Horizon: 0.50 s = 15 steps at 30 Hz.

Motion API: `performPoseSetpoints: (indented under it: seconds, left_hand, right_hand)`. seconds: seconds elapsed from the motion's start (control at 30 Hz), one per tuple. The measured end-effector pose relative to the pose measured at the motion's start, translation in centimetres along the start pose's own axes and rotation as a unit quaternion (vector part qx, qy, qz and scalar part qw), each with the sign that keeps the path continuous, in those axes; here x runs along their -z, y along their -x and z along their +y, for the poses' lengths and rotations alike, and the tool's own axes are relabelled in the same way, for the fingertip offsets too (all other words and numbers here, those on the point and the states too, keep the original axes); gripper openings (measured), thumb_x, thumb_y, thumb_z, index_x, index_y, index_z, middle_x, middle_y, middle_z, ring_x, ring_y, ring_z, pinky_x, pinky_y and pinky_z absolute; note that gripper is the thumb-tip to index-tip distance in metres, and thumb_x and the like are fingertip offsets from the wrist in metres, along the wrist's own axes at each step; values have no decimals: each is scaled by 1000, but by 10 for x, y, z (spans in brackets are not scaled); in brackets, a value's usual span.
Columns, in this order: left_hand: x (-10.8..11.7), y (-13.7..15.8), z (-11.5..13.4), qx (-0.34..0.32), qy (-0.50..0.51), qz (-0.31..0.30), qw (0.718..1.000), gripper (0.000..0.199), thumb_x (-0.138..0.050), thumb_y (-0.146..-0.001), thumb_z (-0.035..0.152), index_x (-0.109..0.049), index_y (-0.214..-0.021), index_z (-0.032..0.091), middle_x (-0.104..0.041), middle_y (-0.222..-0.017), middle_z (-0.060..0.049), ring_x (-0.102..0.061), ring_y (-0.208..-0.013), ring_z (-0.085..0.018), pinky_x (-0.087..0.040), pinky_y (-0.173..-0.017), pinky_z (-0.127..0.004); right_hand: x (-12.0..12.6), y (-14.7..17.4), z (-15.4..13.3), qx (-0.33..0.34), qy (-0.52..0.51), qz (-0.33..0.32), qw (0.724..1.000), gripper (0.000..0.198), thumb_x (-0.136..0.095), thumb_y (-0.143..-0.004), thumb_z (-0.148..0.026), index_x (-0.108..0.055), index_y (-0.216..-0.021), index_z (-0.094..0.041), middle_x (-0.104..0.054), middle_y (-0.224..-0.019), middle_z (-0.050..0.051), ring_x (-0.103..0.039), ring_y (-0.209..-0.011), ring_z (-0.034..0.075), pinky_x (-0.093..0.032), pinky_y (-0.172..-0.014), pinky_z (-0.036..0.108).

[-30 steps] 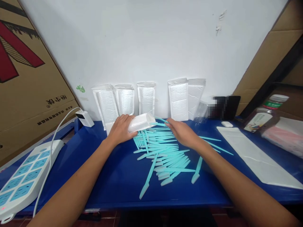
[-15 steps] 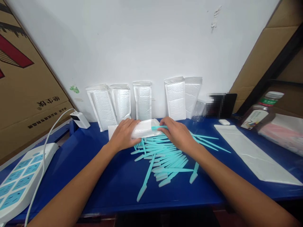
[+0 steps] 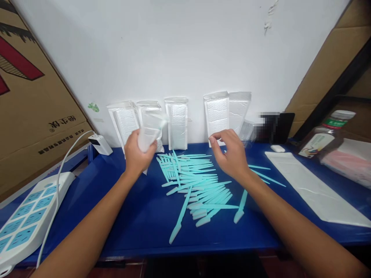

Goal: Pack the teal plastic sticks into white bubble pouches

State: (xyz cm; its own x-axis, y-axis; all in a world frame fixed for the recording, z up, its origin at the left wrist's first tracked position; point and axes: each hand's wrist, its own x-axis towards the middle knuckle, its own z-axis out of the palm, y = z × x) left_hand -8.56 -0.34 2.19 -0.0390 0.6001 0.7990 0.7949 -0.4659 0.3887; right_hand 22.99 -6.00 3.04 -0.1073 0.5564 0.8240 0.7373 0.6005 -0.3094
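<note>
Razors (image 3: 203, 183), blue-green with pale ends, lie in a loose, fanned pile on the blue table (image 3: 124, 220), one of them reaching toward the near edge. A white power strip (image 3: 34, 216) sits left of the pile, and a flat envelope (image 3: 315, 189) lies to the right. Above the table, the left hand (image 3: 136, 154) is closed around a padded envelope (image 3: 148, 137), tilted up; it is blurred, though a trace of blue-green shows near its top. The right hand (image 3: 233, 156) is at the pile's far right side, fingers curled — whether thumb and forefinger meet, I cannot tell. Farther back, a bottle (image 3: 327, 133) stands at the right and a white charger (image 3: 101, 144) at the left. Behind them, upright envelopes (image 3: 177, 123) lean against the white wall (image 3: 185, 50) — the held one overlaps two in view.
</note>
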Motion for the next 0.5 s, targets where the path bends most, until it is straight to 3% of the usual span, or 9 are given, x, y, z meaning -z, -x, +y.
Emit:
performPoseSetpoints:
  seconds: [0.1,0.2,0.3,0.4,0.5]
  left_hand:
    - [-3,-9,-18,100,94,68,988,48,-65,-91,53,-56,-124,20,-68,-118,-8,-67,-106,-26,-55,-97,-44]
    - [-12,-10,-28,140,154,44,977,47,-64,-91,55,-54,-122,21,-68,-118,-7,-68,-108,-25,-56,-99,-43]
    - [-18,-3,-24,126,126,-23,984,50,-69,-86,55,-54,-121,22,-68,-114,-7,-68,-104,-27,-57,-94,-43]
    - [-17,4,-12,62,80,-118,988,60,-72,-82,51,-52,-130,20,-68,-118,-8,-67,-105,-28,-57,-90,-42]
    - [-15,9,-2,-12,38,-217,975,63,-71,-81,46,-52,-136,21,-68,-124,-8,-68,-107,-30,-55,-91,-43]
  right_hand:
    - [-3,4,22,-10,43,-213,976,26,-51,-106,-38,-71,-104,-21,-68,-96,10,-61,-96,27,-47,-87,43]
    - [-8,12,33,-35,28,-361,932,36,-60,-100,-52,-72,-115,-21,-66,-107,11,-62,-101,28,-50,-85,41]
    - [-14,19,34,-37,3,-398,917,51,-65,-95,-60,-68,-128,-21,-64,-121,13,-60,-111,31,-51,-92,44]
    - [-21,24,32,-14,14,-393,919,64,-64,-96,-60,-56,-147,-22,-59,-139,16,-51,-129,36,-45,-106,52]
    - [-27,26,32,-6,36,-415,909,61,-58,-101,-55,-52,-151,-20,-57,-143,17,-49,-133,36,-42,-108,55]
